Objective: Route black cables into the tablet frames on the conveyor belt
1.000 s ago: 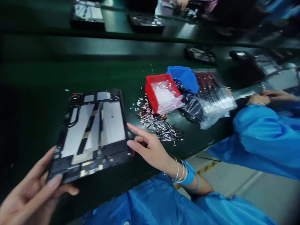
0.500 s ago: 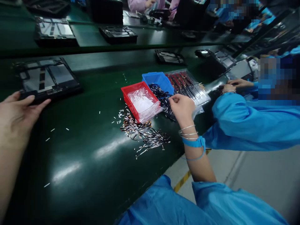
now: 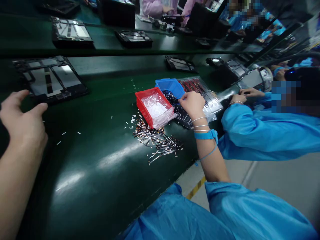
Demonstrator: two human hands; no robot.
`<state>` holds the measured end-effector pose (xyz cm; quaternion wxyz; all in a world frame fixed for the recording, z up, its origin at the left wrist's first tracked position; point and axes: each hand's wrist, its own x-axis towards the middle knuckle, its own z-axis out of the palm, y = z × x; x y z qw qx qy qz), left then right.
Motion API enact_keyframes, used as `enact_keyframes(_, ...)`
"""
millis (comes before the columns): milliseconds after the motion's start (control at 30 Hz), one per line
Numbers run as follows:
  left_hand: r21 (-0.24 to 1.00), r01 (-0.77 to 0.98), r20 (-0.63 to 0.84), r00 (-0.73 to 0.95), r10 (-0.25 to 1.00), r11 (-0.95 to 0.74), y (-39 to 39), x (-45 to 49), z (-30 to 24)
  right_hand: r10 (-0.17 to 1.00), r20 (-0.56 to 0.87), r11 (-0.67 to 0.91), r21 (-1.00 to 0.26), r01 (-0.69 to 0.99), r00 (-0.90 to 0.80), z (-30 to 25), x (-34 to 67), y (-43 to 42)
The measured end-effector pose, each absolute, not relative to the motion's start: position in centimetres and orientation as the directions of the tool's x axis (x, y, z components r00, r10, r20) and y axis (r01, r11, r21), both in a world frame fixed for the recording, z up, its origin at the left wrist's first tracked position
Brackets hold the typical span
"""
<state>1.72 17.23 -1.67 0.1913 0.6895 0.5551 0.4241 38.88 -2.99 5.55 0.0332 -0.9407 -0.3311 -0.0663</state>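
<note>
My left hand (image 3: pixel 26 121) is open at the left, fingers and thumb spread, just in front of an opened tablet-like device (image 3: pixel 56 78) with pale inner panels and a black frame. A narrow gap seems to lie between fingertips and device. At the blue bin (image 3: pixel 172 84), my right hand (image 3: pixel 194 102) has thumb and forefinger pinched together over black flex cables (image 3: pixel 170 96); whatever they hold is too small to make out. Beside the blue bin stands a red bin (image 3: pixel 143 105) with small white strips in a clear bag (image 3: pixel 156 106).
A heap of thin cables (image 3: pixel 162 141) and scattered white strips lie before the red bin. Behind the bins rests a clear tray (image 3: pixel 212 103) of dark parts. More devices (image 3: pixel 181 64) sit along the green bench (image 3: pixel 100 186). At right, a co-worker's blue sleeve (image 3: pixel 262 130) is close.
My left hand has let go of the device and drawn back slightly, its fingers opening. My right hand stays pinched near the blue bin. The camera view has shifted a little.
</note>
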Motion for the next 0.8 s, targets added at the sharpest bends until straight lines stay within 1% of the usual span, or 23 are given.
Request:
enact_keyframes(67, 0.807, 0.538, 0.342, -0.092, 0.935, -0.243, 14.7, 2.4, -0.2, 0.614, 0.199, -0.775, -0.027, 0.631, 0.764, 5.8, 38.5, -3.8)
enact_keyframes(100, 0.826, 0.506, 0.334, -0.087, 0.938, -0.247, 13.5, 2.8, 0.6, 0.618, 0.225, -0.768, -0.031, 0.640, 0.753, 5.9, 38.3, -4.3)
enact_keyframes(200, 0.833, 0.420, 0.372, 0.055, 0.926, -0.360, 10.7, 4.0, 2.4, 0.641, 0.260, -0.739, -0.045, 0.672, 0.722, 5.9, 38.0, -5.5)
enact_keyframes(300, 0.847, 0.320, 0.384, 0.185, 0.905, -0.424, 9.2, 5.0, 3.1, 0.663, 0.232, -0.708, -0.116, 0.697, 0.712, 5.3, 38.0, -6.4)
enact_keyframes(400, 0.879, 0.263, 0.328, 0.273, 0.904, -0.398, 8.0, 5.7, 3.4, 0.634, 0.209, -0.703, -0.244, 0.668, 0.744, 4.9, 38.1, -7.2)
enact_keyframes(467, 0.902, 0.258, 0.250, 0.338, 0.907, -0.345, 7.3, 6.0, 3.8, 0.596, 0.174, -0.734, -0.279, 0.620, 0.784, 4.9, 38.1, -8.0)
enact_keyframes(533, 0.920, 0.269, 0.160, 0.403, 0.901, -0.283, 6.5, 6.3, 4.3, 0.581, 0.132, -0.750, -0.296, 0.591, 0.803, 5.1, 37.9, -8.9)
enact_keyframes(567, 0.926, 0.274, 0.125, 0.428, 0.895, -0.260, 6.2, 6.4, 4.5, 0.574, 0.125, -0.746, -0.328, 0.580, 0.809, 5.3, 37.6, -9.4)
enact_keyframes(600, 0.930, 0.276, 0.098, 0.451, 0.887, -0.243, 5.8, 6.5, 4.6, 0.563, 0.136, -0.726, -0.389, 0.567, 0.815, 5.4, 37.3, -9.9)
enact_keyframes(633, 0.933, 0.276, 0.078, 0.471, 0.879, -0.232, 5.5, 6.6, 4.7, 0.544, 0.170, -0.683, -0.478, 0.552, 0.822, 5.4, 36.9, -10.3)
enact_keyframes(667, 0.936, 0.273, 0.064, 0.490, 0.869, -0.223, 5.2, 6.7, 4.7, 0.516, 0.217, -0.615, -0.579, 0.535, 0.829, 5.4, 36.3, -10.7)
enact_keyframes(733, 0.941, 0.261, 0.045, 0.533, 0.845, -0.215, 4.3, 7.0, 4.6, 0.468, 0.292, -0.426, -0.752, 0.503, 0.834, 5.2, 34.6, -11.2)
enact_keyframes(767, 0.945, 0.249, 0.036, 0.565, 0.824, -0.212, 3.8, 7.2, 4.5, 0.480, 0.295, -0.325, -0.815, 0.479, 0.826, 5.1, 33.6, -11.2)
enact_keyframes(800, 0.950, 0.232, 0.028, 0.601, 0.799, -0.208, 3.2, 7.5, 4.4, 0.520, 0.268, -0.237, -0.867, 0.438, 0.811, 4.9, 32.4, -11.1)
